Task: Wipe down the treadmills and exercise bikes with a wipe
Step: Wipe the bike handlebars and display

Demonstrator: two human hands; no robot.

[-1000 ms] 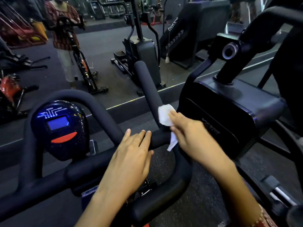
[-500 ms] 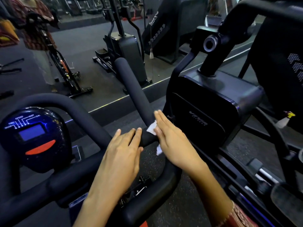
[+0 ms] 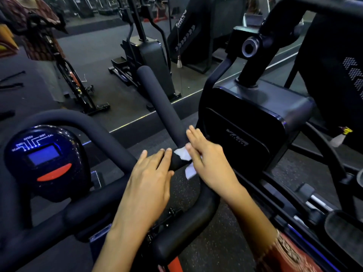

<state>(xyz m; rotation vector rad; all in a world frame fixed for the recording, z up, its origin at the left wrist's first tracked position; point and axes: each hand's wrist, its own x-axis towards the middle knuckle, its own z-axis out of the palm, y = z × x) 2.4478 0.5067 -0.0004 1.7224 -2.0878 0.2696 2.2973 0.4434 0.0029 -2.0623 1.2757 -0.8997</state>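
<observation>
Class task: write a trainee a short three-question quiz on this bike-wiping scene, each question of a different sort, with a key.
1. Fill in: the console's screen glows ____.
2. True or false: the right hand presses the wipe against the handlebar.
3. The left hand rests on: A the console, B the handlebar, C nothing.
Key: 1 blue; 2 true; 3 B.
</observation>
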